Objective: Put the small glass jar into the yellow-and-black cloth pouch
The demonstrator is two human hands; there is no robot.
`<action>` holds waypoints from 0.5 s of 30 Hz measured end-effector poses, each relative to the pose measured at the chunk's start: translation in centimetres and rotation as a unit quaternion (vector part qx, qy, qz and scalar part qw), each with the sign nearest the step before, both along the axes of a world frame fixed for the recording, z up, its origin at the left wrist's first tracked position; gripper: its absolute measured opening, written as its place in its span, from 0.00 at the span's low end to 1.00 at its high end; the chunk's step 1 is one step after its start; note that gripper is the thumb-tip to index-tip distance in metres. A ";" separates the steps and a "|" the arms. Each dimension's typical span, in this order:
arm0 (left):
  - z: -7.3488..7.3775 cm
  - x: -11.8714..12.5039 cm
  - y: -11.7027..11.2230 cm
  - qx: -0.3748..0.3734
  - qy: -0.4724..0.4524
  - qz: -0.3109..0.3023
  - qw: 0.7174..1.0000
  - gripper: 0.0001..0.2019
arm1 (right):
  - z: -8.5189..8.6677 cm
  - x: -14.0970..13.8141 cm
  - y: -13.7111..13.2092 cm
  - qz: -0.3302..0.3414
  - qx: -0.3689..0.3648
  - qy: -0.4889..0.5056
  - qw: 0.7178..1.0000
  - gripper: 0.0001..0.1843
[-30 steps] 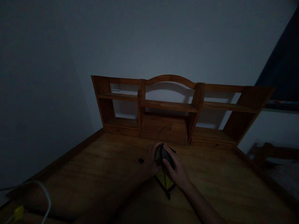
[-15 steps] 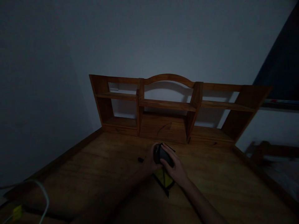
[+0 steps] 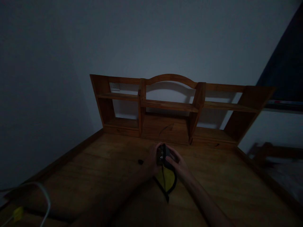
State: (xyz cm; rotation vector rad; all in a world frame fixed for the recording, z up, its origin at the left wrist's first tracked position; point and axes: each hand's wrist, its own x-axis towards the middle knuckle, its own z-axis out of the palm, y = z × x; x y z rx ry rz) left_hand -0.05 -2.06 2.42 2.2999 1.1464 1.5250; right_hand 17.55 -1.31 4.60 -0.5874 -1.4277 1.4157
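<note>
The yellow-and-dark-grey pouch-like item with black edging is positioned on the near side of the brown wooden shelf unit. The left hand grasps its left side; the right hand grasps its right side, thumb across the dark portion. Small bright glints show between the hands; their source cannot be identified. Caution: unequal pressure could twist the item from the grip; tilting could spill any loose contents.
</note>
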 end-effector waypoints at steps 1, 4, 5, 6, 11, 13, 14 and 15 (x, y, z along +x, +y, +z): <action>0.1 0.0 0.0 -0.003 0.003 -0.001 1.000 0.44 | -0.1 0.0 0.1 0.004 -0.017 0.016 1.000 0.29; 0.3 0.1 -0.2 -0.018 0.024 -0.004 1.000 0.45 | -0.2 0.2 0.2 -0.007 -0.052 0.041 0.998 0.24; 0.4 0.1 -0.3 -0.021 0.033 -0.005 0.999 0.46 | -0.3 0.2 0.2 -0.014 -0.064 0.046 0.997 0.23; 0.5 0.1 -0.4 -0.026 0.042 -0.005 0.999 0.47 | -0.3 0.2 0.2 -0.024 -0.076 0.049 0.996 0.21; 1.2 0.4 -0.9 -0.050 0.071 0.007 0.996 0.47 | -0.5 0.2 0.4 -0.065 -0.119 0.064 0.989 0.21; 1.3 0.5 -1.0 -0.051 0.085 0.022 0.995 0.46 | -0.6 0.2 0.5 -0.074 -0.123 0.066 0.987 0.21; 1.3 0.6 -1.0 -0.053 0.090 0.031 0.994 0.46 | -0.7 0.2 0.5 -0.078 -0.124 0.066 0.987 0.21; 1.2 0.6 -1.0 -0.058 0.092 0.039 0.993 0.46 | -0.8 0.3 0.6 -0.081 -0.123 0.065 0.987 0.21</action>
